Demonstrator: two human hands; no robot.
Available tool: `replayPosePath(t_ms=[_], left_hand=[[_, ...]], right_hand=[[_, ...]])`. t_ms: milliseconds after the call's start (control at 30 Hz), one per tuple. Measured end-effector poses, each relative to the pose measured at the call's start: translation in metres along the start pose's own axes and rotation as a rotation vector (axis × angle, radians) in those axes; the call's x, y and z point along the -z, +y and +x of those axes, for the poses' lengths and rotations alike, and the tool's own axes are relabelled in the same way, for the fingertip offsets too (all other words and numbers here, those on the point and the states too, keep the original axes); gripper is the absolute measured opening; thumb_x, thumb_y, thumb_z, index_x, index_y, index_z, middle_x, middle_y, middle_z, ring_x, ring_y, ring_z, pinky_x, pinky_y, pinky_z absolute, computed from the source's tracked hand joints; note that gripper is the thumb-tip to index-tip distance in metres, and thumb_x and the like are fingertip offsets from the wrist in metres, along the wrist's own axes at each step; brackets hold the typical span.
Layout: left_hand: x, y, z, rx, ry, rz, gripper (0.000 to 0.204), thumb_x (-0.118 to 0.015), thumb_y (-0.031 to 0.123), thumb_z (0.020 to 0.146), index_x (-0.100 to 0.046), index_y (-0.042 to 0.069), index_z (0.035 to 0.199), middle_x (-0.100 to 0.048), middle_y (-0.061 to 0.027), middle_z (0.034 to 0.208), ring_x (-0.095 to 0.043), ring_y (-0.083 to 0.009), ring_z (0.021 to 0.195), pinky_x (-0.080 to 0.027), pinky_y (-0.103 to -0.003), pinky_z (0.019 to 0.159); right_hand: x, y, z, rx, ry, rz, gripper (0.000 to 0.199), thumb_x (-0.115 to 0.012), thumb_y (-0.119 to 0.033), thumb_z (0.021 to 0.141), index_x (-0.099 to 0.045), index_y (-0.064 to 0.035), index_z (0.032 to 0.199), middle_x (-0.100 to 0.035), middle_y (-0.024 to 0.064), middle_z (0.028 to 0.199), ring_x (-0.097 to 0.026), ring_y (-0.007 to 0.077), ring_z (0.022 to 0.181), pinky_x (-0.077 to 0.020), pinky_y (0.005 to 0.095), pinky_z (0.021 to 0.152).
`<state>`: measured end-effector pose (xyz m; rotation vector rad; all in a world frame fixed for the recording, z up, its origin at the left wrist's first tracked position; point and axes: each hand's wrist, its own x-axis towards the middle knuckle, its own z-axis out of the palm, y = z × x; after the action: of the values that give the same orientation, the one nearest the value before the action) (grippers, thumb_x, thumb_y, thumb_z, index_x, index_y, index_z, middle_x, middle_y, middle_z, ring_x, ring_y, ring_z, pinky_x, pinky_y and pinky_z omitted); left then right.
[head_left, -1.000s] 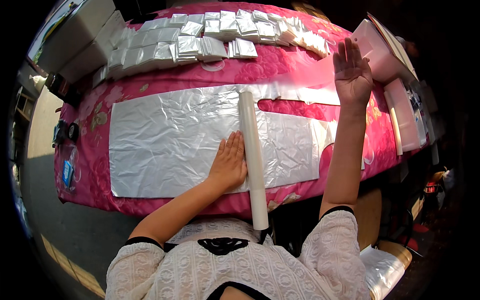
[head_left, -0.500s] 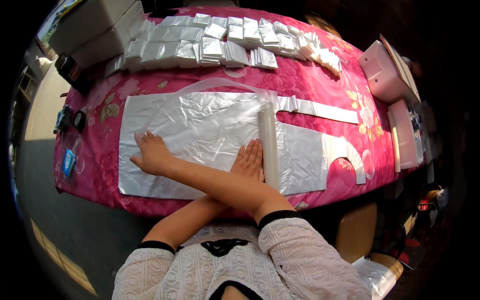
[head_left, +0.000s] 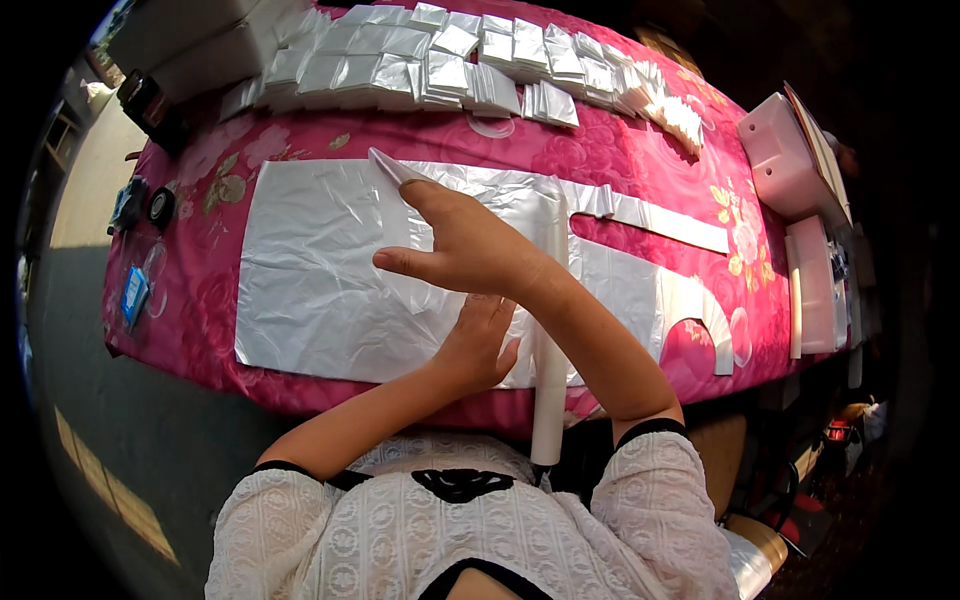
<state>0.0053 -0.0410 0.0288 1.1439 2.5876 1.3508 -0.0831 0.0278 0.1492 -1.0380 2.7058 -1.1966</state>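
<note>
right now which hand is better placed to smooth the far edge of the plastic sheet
Probably the right hand: it reaches over the plastic sheet nearer that edge, while the left hand is farther back, beside the pale roll.

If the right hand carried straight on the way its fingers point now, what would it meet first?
The right hand points forward and left, so probably the peaked film just ahead, possibly touching it now. Past that, across pink tablecloth, the stacked white packets seem next; depth is unclear.
</note>
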Motion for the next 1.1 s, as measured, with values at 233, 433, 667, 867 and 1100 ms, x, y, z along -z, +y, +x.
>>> replayPosePath(t_ms=[233, 433, 667, 867, 1100], left_hand=[[0.063, -0.018, -0.036, 0.201, 0.201, 0.074, 0.071, -0.052, 0.018, 0.084, -0.011, -0.008, 0.136, -0.013, -0.0299, 0.14, -0.011, -0.0448, 0.131, -0.014, -0.048, 0.107], [0.07, -0.036, -0.052, 0.395, 0.216, 0.123, 0.073, -0.05, 0.023, 0.088, -0.006, -0.01, 0.137, -0.002, -0.0307, 0.143, -0.002, -0.0427, 0.134, -0.007, -0.045, 0.109], [0.094, -0.055, -0.069, 0.558, 0.316, -0.258, 0.067, -0.047, 0.022, 0.09, -0.011, -0.011, 0.136, -0.011, -0.0288, 0.143, -0.009, -0.0362, 0.135, -0.012, -0.041, 0.109], [0.116, -0.072, -0.075, 0.73, 0.93, -1.1, 0.053, -0.041, 0.026, 0.092, -0.028, -0.008, 0.131, -0.032, -0.0197, 0.134, -0.032, -0.025, 0.126, -0.021, -0.035, 0.106], [0.158, -0.075, -0.095, 0.738, 1.242, -1.559, 0.038, -0.036, 0.023, 0.092, -0.041, -0.007, 0.115, -0.046, -0.0197, 0.121, -0.047, -0.0251, 0.114, -0.038, -0.035, 0.098]], right_hand=[[-0.013, -0.001, 0.002, -0.027, -0.089, -0.046, 0.083, -0.056, -0.058, 0.076, -0.041, 0.0084, 0.124, -0.048, 0.0293, 0.117, -0.043, 0.042, 0.113, -0.0304, 0.0448, 0.099], [0.004, 0.062, -0.032, -0.051, 0.271, -0.532, 0.084, -0.045, -0.065, 0.079, -0.041, 0.0052, 0.125, -0.04, 0.0263, 0.128, -0.034, 0.0411, 0.121, -0.0219, 0.0478, 0.103], [0.193, 0.193, -0.197, -1.12, 0.974, -0.02, 0.067, -0.043, -0.06, 0.085, -0.056, 0.0036, 0.099, -0.059, 0.0164, 0.1, -0.056, 0.0248, 0.087, -0.0412, 0.0335, 0.087], [0.221, 0.149, -0.264, -0.597, 1.577, 0.758, 0.049, -0.049, -0.033, 0.089, -0.04, -0.0015, 0.126, -0.047, 0.0138, 0.125, -0.05, 0.0207, 0.11, -0.0389, 0.0306, 0.094], [0.029, 0.034, -0.213, -0.127, -0.072, -0.389, 0.05, -0.057, -0.023, 0.083, -0.045, -0.0061, 0.128, -0.041, 0.0148, 0.134, -0.038, 0.0316, 0.124, -0.0322, 0.0403, 0.101]])
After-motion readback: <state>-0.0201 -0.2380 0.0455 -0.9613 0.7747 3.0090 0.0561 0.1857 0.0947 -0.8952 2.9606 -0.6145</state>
